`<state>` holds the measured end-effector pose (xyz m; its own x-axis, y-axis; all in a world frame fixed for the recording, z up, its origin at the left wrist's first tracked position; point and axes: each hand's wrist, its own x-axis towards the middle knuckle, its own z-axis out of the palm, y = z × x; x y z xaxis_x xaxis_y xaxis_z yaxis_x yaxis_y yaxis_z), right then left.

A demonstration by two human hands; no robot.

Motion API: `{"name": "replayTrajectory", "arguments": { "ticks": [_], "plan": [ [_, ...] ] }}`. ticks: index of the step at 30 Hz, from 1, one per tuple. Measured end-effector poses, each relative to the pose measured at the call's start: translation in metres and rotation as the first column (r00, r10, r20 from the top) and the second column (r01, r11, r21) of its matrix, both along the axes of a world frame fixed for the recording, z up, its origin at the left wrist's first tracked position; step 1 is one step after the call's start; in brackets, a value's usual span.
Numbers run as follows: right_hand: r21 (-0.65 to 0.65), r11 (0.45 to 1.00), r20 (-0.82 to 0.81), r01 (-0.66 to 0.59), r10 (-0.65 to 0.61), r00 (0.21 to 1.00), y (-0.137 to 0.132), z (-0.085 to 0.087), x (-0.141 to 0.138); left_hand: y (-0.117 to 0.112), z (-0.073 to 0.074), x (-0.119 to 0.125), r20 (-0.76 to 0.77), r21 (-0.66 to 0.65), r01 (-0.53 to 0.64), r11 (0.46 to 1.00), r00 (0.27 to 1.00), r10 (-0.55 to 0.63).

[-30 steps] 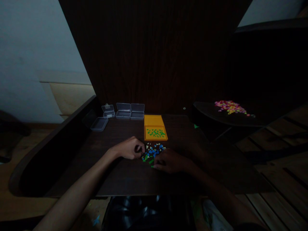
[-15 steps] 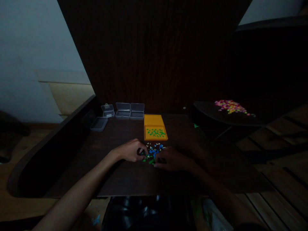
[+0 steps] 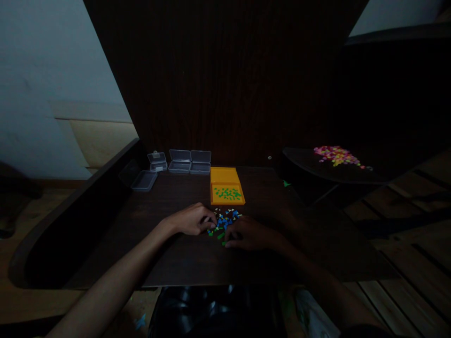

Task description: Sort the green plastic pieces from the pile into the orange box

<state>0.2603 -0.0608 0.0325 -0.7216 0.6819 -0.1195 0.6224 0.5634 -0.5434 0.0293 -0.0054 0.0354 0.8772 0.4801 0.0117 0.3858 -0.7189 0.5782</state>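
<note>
A loose pile of small blue, green and cream-coloured pieces [image 3: 227,220] lies on the dark wooden tabletop. At the pile's left edge, my left hand [image 3: 195,219] is closed, thumb and forefinger pressed together; whatever may be between them is too small to make out. My right hand [image 3: 248,233] curls over the pile's right side with its fingers closed. A small green piece [image 3: 224,243] shows at its thumb and fingertips. Just behind the pile stands an open yellow box [image 3: 225,174], with many small green pieces [image 3: 228,193] spread in its tray.
Open clear plastic cases [image 3: 190,166] stand along the back left, with a smaller clear case [image 3: 158,162] and a flat clear tray [image 3: 144,180] beside them. On the raised dark shelf [image 3: 299,162] at right sits a heap of pink and yellow pieces [image 3: 338,156].
My right fingertips have shifted slightly left and toward me, with a green piece now showing at them. My left fingers have drawn closer together. The box and cases stay put.
</note>
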Motion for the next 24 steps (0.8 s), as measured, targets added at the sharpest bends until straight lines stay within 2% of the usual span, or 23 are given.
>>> {"name": "replayTrajectory", "arguments": {
  "ticks": [7,16,24],
  "plan": [
    [-0.06,0.998,-0.077,-0.007,0.003,0.997,0.0005,-0.0061,-0.0006,0.0009,-0.0026,0.0008,-0.022,0.024,-0.012,1.0,1.0,0.013],
    [-0.091,0.995,-0.127,-0.032,0.02,0.992,0.0002,-0.0082,0.002,-0.0016,0.0014,0.0017,-0.063,0.014,-0.038,0.999,0.997,0.038],
    [-0.072,0.997,-0.1,-0.036,0.029,0.995,-0.0005,-0.0058,0.0017,-0.0019,0.0032,0.0016,-0.052,0.035,-0.075,0.997,0.996,0.076]
  ]
}}
